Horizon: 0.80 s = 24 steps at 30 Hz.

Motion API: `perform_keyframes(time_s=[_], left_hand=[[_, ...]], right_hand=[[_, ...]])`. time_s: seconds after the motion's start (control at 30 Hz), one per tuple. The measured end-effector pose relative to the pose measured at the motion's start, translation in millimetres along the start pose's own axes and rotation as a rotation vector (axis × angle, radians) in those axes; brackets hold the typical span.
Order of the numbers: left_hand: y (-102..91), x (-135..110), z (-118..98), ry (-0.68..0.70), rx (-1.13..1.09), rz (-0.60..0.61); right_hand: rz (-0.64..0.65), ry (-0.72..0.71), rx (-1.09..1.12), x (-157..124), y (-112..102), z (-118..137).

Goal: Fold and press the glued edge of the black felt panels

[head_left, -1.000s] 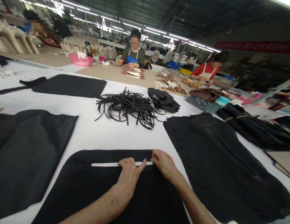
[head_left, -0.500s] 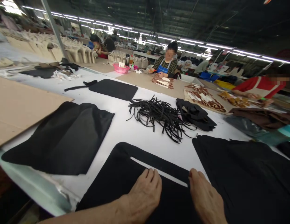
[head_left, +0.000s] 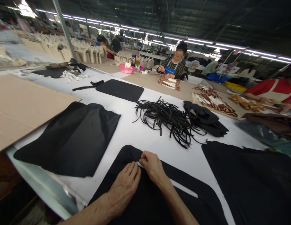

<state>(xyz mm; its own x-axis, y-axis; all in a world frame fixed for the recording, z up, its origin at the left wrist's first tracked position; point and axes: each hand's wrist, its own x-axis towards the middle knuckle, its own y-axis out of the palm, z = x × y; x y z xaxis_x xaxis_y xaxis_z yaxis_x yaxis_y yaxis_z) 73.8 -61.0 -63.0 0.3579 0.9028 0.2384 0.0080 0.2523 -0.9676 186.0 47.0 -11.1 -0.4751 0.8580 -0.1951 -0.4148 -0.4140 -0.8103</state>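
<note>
Plainly, the work in hand sits at the left end of the narrow white slit (head_left: 183, 189) cut through the black fabric panel with rounded corners (head_left: 201, 200), which lies flat on the white table (head_left: 140, 137) directly in front of the person. The left hand (head_left: 124, 187) is open, palm down, fingers stretched flat on the panel just beside that end. The right hand (head_left: 153, 165) has its fingers curled, tips pressed at the slit's end; whether they nip the cloth edge cannot be told. By my judgement this is a smoothing or setting of the slit's end, and any further handling calls for keeping the cloth flat and the slit edges parallel.

Counted on the table:
- Four flat black pieces: the panel in hand, a large black sheet (head_left: 72, 140) to the left, a smaller black panel (head_left: 119, 89) farther off, and a black spread (head_left: 248, 181) on the right.
- One tangle of thin black strips (head_left: 168, 120).
- One crumpled black cloth heap (head_left: 203, 120).
- One brown cardboard sheet (head_left: 23, 106).
- One pink plastic basin (head_left: 127, 68).
</note>
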Motion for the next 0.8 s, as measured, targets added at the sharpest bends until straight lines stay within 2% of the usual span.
perform_keyframes(time_s=[0.17, 0.53, 0.8], left_hand=[[0.8, -3, 0, 0.014, 0.007, -0.049], [-6.6, -4, -2, -0.012, -0.033, 0.055], [-9.8, -2, -1, -0.029, -0.051, 0.103]], right_hand=[[0.010, 0.035, -0.015, 1, 2, 0], [0.060, 0.138, -0.122, 11, 3, 3], [0.037, 0.153, -0.232, 10, 0, 10]])
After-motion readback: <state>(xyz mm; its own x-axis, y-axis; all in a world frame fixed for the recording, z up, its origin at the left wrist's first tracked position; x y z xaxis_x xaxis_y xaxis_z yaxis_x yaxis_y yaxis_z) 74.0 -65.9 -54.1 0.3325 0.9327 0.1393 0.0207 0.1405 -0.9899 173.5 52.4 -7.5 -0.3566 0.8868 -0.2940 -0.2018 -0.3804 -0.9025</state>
